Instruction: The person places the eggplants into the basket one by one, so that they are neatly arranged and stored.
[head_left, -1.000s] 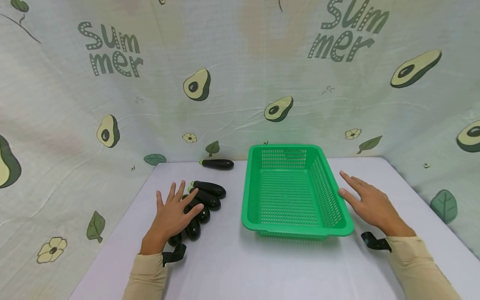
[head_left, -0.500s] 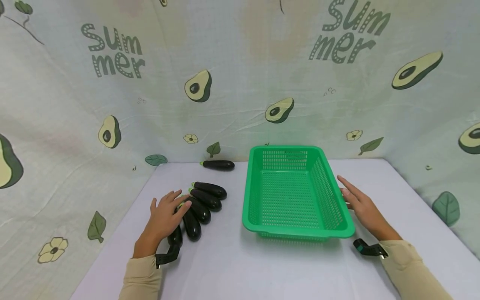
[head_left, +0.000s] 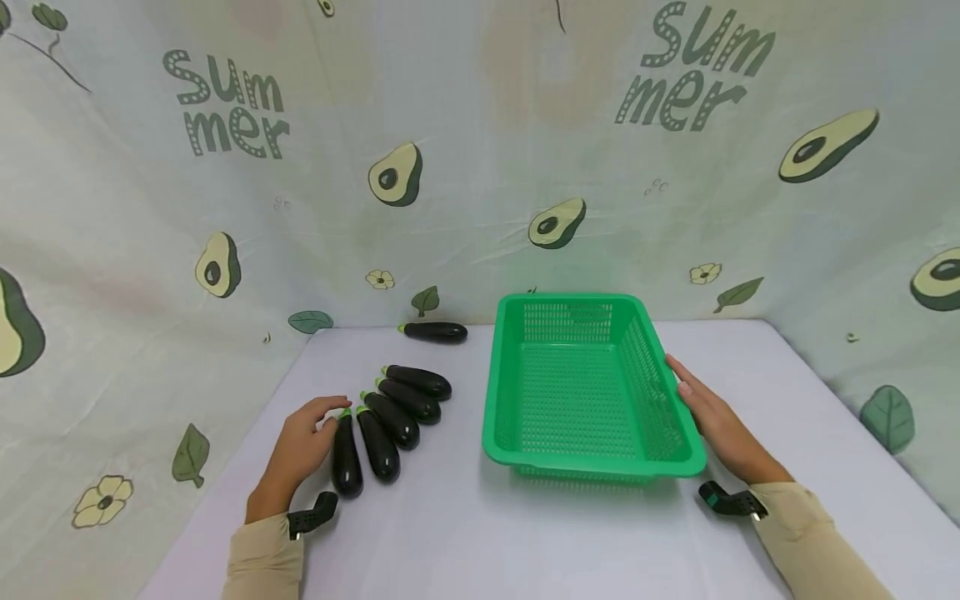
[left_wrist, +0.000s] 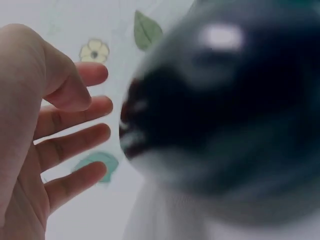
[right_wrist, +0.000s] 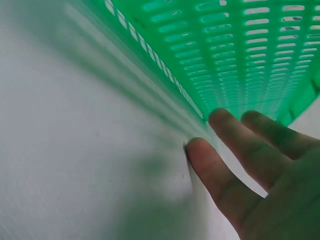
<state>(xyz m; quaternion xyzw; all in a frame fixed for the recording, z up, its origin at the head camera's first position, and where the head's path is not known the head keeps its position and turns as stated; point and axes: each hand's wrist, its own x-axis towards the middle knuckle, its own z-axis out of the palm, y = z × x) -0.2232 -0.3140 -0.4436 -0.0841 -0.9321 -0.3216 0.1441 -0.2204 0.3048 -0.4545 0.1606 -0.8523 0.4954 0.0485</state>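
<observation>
My left hand (head_left: 303, 450) is just left of the nearest eggplant (head_left: 347, 458), its fingers reaching toward the green stem end. In the left wrist view that dark, glossy eggplant (left_wrist: 240, 100) looms large and blurred, and the loosely bent fingers (left_wrist: 75, 147) show a gap from it. Several more eggplants (head_left: 390, 419) fan out to its right. A green plastic basket (head_left: 592, 462) stands at the centre right. Against its right side lies my right hand (head_left: 723, 429); in the right wrist view its extended fingers (right_wrist: 245, 145) are at the perforated wall, contact hard to tell.
One separate eggplant (head_left: 435, 332) lies at the table's back edge, left of the basket. The table has a white cover (head_left: 450, 542). A printed cloth (head_left: 465, 125) hangs behind and along the sides.
My left hand has moved left and down from above the eggplants to beside the nearest one, its spread fingers now bent. My right hand has shifted slightly left, closer along the basket's side.
</observation>
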